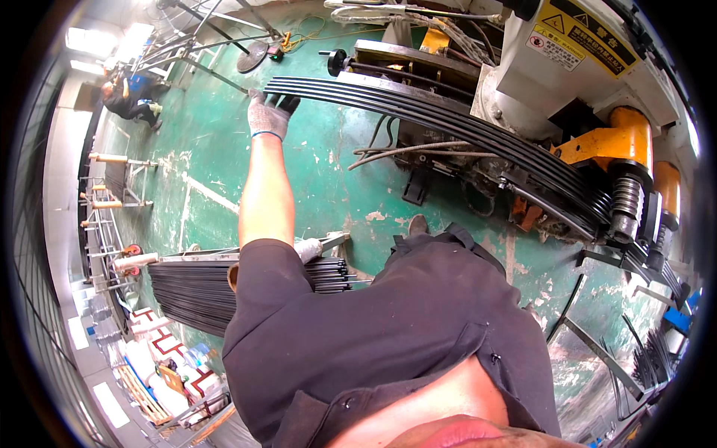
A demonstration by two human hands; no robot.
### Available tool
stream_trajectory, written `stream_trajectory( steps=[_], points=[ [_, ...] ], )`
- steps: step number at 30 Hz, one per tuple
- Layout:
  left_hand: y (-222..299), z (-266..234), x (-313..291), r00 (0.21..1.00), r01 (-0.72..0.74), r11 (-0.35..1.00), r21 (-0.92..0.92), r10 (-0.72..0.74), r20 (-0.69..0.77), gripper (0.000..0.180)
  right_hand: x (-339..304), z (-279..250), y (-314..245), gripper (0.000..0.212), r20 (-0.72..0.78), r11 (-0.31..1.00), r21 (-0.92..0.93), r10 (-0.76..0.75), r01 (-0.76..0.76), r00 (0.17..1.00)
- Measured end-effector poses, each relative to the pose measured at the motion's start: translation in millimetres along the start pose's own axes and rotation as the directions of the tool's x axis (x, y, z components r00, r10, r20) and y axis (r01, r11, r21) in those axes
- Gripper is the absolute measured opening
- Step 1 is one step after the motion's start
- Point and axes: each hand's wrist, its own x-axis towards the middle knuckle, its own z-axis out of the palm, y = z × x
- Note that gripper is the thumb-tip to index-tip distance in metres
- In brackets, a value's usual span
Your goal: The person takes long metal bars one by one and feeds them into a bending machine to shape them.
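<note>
My left hand [270, 113] reaches far forward in a pale knitted glove with dark fingers and a blue cuff edge. It is at the left ends of several long black rods [418, 113], which lie side by side across the machine [441, 71]. The fingers look stretched out and apart just below the rod ends, the thumb up beside them. The hand seems to touch the ends; I cannot make out a grip around them. From there the rods run right, under an orange clamp arm [597, 145] with a coil spring. My right hand is out of view.
A stack of dark rods [202, 295] lies on a stand at my left. Metal racks [112, 190] line the far left, where another person [134, 101] bends down. A round-based stand [252, 57] is ahead. More dark pieces [653, 358] sit on a frame at right.
</note>
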Motion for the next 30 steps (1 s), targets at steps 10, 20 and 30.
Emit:
stream_trajectory(
  steps=[10,20,30],
  points=[
    [33,-77,80,0.939,0.197,0.98,0.033,-0.199,0.281,0.055,-83,46,-63,0.043,0.001,0.847,-0.51,-0.172,0.149,0.985],
    [-8,-10,41,1.0,-0.021,0.999,0.05,0.022,-0.017,0.07,-69,31,-62,0.035,-0.067,0.966,-0.213,-0.162,0.144,0.985],
    [-265,22,-116,0.869,0.386,0.917,-0.1,-0.398,-0.293,0.073,55,-16,-78,0.036,0.056,0.917,-0.398,-0.005,0.027,0.998]
  ],
)
